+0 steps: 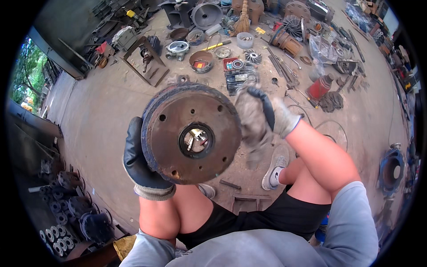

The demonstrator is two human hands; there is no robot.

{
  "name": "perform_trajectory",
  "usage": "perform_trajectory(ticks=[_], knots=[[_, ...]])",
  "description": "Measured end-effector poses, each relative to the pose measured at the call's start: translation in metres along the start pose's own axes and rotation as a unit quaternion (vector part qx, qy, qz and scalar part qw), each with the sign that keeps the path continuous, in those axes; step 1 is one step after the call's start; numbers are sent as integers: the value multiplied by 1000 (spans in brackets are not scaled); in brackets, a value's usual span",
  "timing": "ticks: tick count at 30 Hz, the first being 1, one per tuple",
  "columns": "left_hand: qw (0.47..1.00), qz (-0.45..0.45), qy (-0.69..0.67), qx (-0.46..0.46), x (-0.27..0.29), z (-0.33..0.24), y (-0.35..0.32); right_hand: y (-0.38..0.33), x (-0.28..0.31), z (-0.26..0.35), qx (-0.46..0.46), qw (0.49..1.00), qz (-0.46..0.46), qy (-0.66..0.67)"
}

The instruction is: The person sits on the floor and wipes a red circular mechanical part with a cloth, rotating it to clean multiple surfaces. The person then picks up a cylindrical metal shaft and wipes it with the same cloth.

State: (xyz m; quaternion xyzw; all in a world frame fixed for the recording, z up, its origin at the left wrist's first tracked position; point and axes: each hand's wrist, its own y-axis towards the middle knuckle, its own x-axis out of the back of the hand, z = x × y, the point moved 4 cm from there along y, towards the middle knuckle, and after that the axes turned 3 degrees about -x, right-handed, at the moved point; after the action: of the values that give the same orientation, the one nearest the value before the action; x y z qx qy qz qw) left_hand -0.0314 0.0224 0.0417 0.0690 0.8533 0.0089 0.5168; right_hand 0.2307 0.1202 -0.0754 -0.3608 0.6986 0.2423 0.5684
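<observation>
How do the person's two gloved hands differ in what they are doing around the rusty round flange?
The left hand grips the rusty round flange at its rim, fingers wrapped behind it; the right hand holds a grey rag at the opposite rim instead. The left hand's black palm side faces the camera, while the right hand shows mostly grey knit with one black finger. The left hand sits lower, the right higher. Both wear black-coated work gloves with grey cuffs.

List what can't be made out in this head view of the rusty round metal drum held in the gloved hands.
- Rusty round metal drum: its far side faces away; the bore shows only small, unclear parts.
- Left hand: fingers hidden behind the drum's rim.
- Right hand: motion-blurred, grip on the grey rag unclear.
- Floor clutter: too small to identify.
</observation>
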Motion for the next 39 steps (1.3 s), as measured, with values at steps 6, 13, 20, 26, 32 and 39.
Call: perform_trajectory(ticks=[6, 13, 20, 26, 32, 39], knots=[[992, -36, -94, 80, -10, 18, 4, 0, -4, -80, 139, 939, -84, -304], [995, -28, -70, 63, 1, 25, 27, -5, -14, -91, 196, 915, 31, -352], [995, -5, -74, 74, -11, 41, 34, -14, -32, -86, 187, 930, 129, -289], [998, -30, -42, 21, -1, 46, 41, -12, -85, -110, 240, 902, 97, -346], [998, 6, -20, -67, -12, 25, 54, 16, -134, -109, 211, 929, 19, -305], [999, 16, -15, -40, -5, 25, 49, -3, -118, -95, 365, 670, 38, -645]])
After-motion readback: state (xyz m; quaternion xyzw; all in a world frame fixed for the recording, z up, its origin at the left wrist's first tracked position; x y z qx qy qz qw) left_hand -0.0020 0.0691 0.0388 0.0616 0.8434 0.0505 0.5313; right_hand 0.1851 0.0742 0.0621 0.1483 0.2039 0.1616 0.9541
